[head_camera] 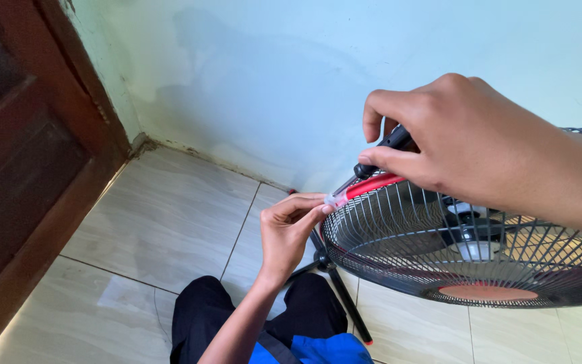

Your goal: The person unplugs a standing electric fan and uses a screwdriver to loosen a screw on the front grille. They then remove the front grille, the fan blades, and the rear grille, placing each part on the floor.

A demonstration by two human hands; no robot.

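Head view: I see right hand [466, 145] clamped round black screwdriver [378, 155], tip at rim of fan grille [399, 236]. Left hand [289, 229] pinches small white clip [332, 199] at grille edge. Fan stands on tiled floor [156, 222] near wall corner.

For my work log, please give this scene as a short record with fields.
left hand: pinches a small clear clip at the fan guard rim
right hand: grips a black-handled screwdriver, tip toward the clip
fan: dark wire guard, red rim, lying tilted over the floor
fan stand: black legs under the guard
floor: pale tiles
surroundings: light blue wall, brown wooden door at left
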